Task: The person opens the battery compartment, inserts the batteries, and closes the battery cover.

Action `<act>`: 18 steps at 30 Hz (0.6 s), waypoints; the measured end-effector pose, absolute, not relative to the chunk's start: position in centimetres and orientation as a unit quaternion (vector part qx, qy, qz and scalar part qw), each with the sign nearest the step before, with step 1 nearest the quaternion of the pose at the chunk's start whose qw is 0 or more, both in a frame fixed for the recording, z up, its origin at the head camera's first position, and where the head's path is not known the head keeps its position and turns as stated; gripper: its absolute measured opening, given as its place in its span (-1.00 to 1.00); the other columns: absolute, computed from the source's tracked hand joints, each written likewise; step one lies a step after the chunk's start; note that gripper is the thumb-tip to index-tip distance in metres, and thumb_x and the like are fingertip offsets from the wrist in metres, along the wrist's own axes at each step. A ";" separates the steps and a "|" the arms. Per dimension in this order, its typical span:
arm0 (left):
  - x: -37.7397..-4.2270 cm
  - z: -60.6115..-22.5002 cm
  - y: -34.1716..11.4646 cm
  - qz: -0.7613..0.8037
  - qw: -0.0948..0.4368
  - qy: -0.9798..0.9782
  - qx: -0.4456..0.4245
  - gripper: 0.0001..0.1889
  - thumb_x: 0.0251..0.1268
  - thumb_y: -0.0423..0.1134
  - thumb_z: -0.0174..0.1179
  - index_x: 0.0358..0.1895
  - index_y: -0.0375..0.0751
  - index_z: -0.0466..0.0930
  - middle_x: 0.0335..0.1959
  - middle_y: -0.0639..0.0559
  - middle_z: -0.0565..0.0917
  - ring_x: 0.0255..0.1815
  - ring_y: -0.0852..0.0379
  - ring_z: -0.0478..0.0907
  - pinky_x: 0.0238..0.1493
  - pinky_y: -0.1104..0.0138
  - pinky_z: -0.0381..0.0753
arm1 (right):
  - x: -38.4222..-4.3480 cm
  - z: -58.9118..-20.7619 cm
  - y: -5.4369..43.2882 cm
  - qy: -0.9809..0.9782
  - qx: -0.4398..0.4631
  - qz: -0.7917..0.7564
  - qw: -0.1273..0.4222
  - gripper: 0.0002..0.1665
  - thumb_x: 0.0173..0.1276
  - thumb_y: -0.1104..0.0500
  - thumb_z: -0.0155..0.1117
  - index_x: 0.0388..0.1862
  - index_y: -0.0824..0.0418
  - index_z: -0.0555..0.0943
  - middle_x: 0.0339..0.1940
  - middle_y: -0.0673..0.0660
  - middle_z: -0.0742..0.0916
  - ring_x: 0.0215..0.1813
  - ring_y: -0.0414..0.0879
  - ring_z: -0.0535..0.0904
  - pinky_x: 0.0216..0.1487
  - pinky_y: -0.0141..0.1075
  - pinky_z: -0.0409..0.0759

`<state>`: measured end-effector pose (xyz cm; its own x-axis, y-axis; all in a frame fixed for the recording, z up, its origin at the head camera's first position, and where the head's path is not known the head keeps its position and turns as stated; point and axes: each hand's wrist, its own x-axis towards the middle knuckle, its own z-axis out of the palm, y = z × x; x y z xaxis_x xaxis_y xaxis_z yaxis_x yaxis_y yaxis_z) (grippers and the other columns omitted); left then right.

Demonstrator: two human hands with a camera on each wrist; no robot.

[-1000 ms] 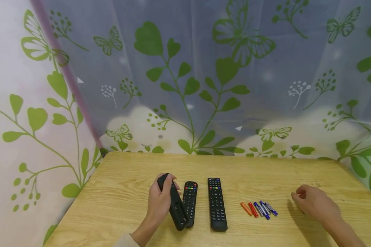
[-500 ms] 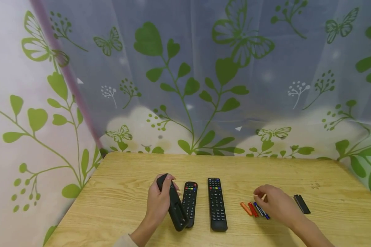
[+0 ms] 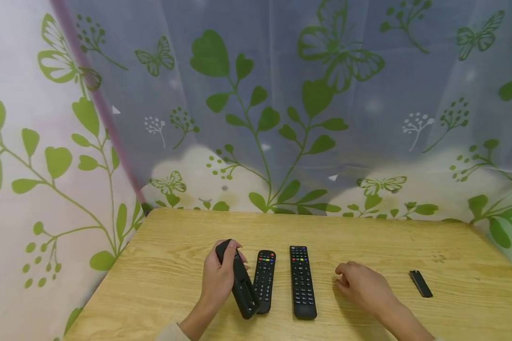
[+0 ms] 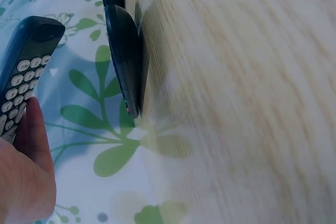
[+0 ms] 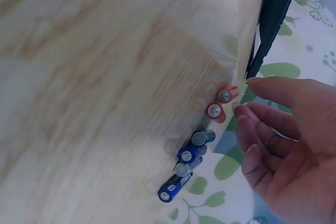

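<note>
My left hand grips a black remote control, tilted, with its back and uncovered battery bay facing up. The left wrist view shows that remote's white buttons on its other side. My right hand hovers over the batteries and hides them in the head view. From the right wrist, an orange battery lies just beyond the parted thumb and index finger. A red battery lies beside it. Several blue-and-silver batteries follow in a row. Nothing shows held in the right hand.
Two more black remotes lie button side up: one right beside the held remote, the other further right. A black battery cover rests on the wooden table to the right. A patterned curtain hangs behind.
My right hand has left the battery cover at the right and moved left to the batteries, over their orange end. The left hand stays almost still with its remote.
</note>
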<state>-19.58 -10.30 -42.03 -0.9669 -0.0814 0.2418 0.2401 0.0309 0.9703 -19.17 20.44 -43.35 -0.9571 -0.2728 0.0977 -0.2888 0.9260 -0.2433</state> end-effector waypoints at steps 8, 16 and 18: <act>-19.5 -42.0 -10.4 -0.697 0.124 -0.704 -0.056 -0.65 0.54 -0.10 -0.10 -0.04 -0.39 0.44 -0.39 -0.17 0.59 -0.43 -0.04 0.64 -0.33 0.25 0.72 | -19.0 -43.8 20.3 -0.984 0.130 0.124 0.011 -0.66 0.24 0.22 0.35 -0.67 0.04 0.46 -0.71 -0.08 0.40 -0.63 -0.23 0.26 -0.63 -0.38 0.18; -19.5 -42.0 -10.3 -0.696 0.120 -0.706 -0.051 -0.62 0.54 -0.07 -0.09 -0.07 -0.39 0.45 -0.40 -0.19 0.59 -0.44 -0.06 0.64 -0.35 0.24 0.72 | -18.8 -44.0 20.2 -0.985 0.125 0.119 0.019 -0.61 0.22 0.21 0.35 -0.72 0.04 0.40 -0.72 -0.08 0.39 -0.63 -0.21 0.24 -0.63 -0.36 0.16; -19.6 -42.1 -10.4 -0.700 0.117 -0.703 -0.048 -0.61 0.53 -0.06 -0.08 -0.07 -0.40 0.45 -0.41 -0.20 0.59 -0.43 -0.14 0.64 -0.35 0.23 0.72 | -18.8 -43.9 20.2 -0.984 0.121 0.130 0.011 -0.67 0.20 0.21 0.38 -0.67 0.04 0.46 -0.70 -0.08 0.41 -0.62 -0.20 0.26 -0.62 -0.35 0.17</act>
<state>-19.59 -10.42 -42.13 -0.9683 -0.0960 0.2307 0.2301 0.0164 0.9730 -18.78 20.21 -43.91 -0.9704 -0.2356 0.0525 -0.2412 0.9369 -0.2532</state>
